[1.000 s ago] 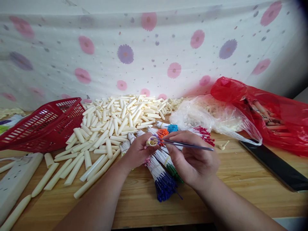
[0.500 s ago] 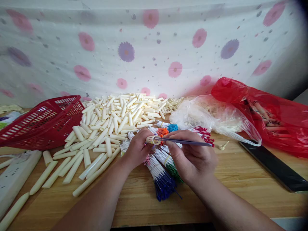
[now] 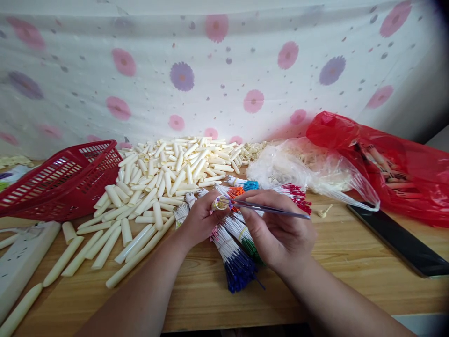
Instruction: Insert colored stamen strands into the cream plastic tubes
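Observation:
My left hand (image 3: 198, 219) is closed round a small cream-coloured tubular piece (image 3: 219, 204), its round open end turned toward me. In my right hand (image 3: 280, 234) is a pair of dark tweezers (image 3: 286, 212), pinched between thumb and fingers, with the tips at the piece's rim. Whether the tips grip anything there I cannot tell. Under and around both hands lie bundles of thin white sticks with coloured ends: dark blue (image 3: 239, 270), green (image 3: 248, 238), orange (image 3: 235, 192), light blue (image 3: 249, 185) and crimson (image 3: 296, 197). My fingers partly hide several of them.
A heap of cream tubes (image 3: 182, 164) spreads across the left and back. Farther left are a red basket (image 3: 63, 187) and a white power strip (image 3: 26, 257). Right of the hands are a clear plastic bag (image 3: 284, 164), a red bag (image 3: 414, 164) and a black phone (image 3: 400, 241).
The cream piece has tilted in my left hand, so its open end shows more. The tweezers have shifted slightly at its rim. The whole view has moved a little.

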`<state>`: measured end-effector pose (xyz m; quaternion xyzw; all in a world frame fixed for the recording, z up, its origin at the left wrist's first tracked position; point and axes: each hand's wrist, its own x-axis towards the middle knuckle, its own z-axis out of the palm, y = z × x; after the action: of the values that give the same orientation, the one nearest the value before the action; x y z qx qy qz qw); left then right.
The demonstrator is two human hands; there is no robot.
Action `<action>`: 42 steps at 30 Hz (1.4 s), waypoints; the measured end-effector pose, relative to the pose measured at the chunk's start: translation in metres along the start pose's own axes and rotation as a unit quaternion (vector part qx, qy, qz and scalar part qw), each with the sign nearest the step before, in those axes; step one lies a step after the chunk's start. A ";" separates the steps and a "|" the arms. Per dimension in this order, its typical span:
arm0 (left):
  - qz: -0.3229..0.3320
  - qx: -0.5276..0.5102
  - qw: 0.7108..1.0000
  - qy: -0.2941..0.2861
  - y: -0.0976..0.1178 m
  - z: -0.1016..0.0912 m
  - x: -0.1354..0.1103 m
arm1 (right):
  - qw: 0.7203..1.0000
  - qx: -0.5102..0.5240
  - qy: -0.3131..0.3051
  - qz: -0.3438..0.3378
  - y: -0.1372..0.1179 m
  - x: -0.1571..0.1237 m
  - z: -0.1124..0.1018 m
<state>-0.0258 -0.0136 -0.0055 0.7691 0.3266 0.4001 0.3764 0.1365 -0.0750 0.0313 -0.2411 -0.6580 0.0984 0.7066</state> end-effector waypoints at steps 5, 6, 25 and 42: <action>-0.009 -0.023 0.999 -0.020 0.005 0.000 0.000 | 1.000 -0.013 -0.010 -0.011 0.000 0.000 -0.001; -0.009 -0.026 0.999 -0.022 0.005 0.000 -0.001 | 1.000 -0.014 -0.014 -0.012 0.000 -0.001 0.000; -0.013 -0.030 0.990 0.140 -0.002 -0.018 0.004 | 0.668 -0.462 -0.538 0.228 -0.001 -0.043 -0.155; -0.086 0.060 0.990 0.094 -0.027 -0.014 0.011 | 0.681 -0.509 -0.472 0.233 0.091 0.028 0.026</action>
<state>-0.0383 0.0132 -0.0184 0.7180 0.4491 0.4166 0.3305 0.1310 0.0220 0.0140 -0.6305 -0.7758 0.0107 0.0246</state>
